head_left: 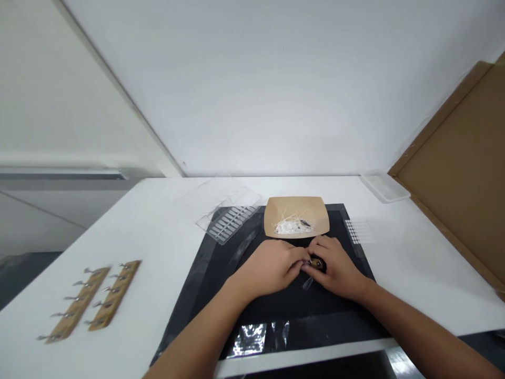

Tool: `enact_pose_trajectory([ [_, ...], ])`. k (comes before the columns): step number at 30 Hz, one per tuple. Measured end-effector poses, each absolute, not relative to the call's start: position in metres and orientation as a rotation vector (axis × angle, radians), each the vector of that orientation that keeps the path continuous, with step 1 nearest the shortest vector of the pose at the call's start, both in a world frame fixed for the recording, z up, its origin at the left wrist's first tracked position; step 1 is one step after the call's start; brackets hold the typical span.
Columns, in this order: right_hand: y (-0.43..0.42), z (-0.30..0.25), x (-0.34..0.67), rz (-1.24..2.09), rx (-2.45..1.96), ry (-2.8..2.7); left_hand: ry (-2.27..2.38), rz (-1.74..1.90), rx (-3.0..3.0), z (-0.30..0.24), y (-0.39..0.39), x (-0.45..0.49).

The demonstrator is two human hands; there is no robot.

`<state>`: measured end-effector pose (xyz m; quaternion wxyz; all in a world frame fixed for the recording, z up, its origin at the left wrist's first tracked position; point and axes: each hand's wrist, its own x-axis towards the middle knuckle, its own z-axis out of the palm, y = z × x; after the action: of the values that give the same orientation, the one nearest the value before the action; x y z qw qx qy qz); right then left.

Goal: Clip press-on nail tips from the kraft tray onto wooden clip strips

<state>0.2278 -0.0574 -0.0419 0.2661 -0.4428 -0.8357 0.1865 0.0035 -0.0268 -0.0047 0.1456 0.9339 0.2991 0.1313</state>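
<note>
Over the black mat [268, 310], my two hands meet around a small brown-and-black piece [316, 263] with shiny metal spots; its kind is unclear. My right hand [337, 267] grips this piece between thumb and fingers. My left hand [274, 266] is closed in a pinch at the piece's left end, its fingertips partly hidden. A thin clear strip [307, 283] shows just below the fingers. Right behind the hands stands a brown paper tray [298, 204] with white scraps or strips and a small dark item inside.
Two wooden strips [114, 295] bearing metal hooks lie at the left of the white table [169, 231]. Clear plastic trays [232, 218] overlap the mat's back left corner. A sheet of white stickers [359, 231], a translucent tray [384, 187] and a cardboard panel [457, 158] are at the right.
</note>
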Motion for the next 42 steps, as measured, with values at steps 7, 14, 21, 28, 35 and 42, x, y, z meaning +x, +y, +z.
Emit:
enact_pose_trajectory([
  [7, -0.055, -0.048, 0.228, 0.474, -1.212, -2.224, 0.927, 0.395, 2.708, 0.001, -0.028, 0.002],
  [14, -0.054, -0.049, 0.230, 0.541, -1.168, -2.183, 1.038, 0.359, 2.671, 0.003, -0.023, -0.004],
  [21, -0.054, -0.052, 0.229, 0.507, -1.174, -2.189, 0.913, 0.331, 2.620, 0.007, -0.020, -0.009],
  [28, -0.055, -0.052, 0.230, 0.512, -1.097, -2.191, 0.862, 0.287, 2.633, -0.001, -0.014, -0.010],
  [35, -0.055, -0.050, 0.229, 0.544, -1.108, -2.163, 0.893, 0.300, 2.648, -0.010, -0.015, -0.004],
  [42, -0.053, -0.052, 0.226, 0.542, -1.116, -2.128, 0.917, 0.252, 2.641, -0.008, -0.016, -0.004],
])
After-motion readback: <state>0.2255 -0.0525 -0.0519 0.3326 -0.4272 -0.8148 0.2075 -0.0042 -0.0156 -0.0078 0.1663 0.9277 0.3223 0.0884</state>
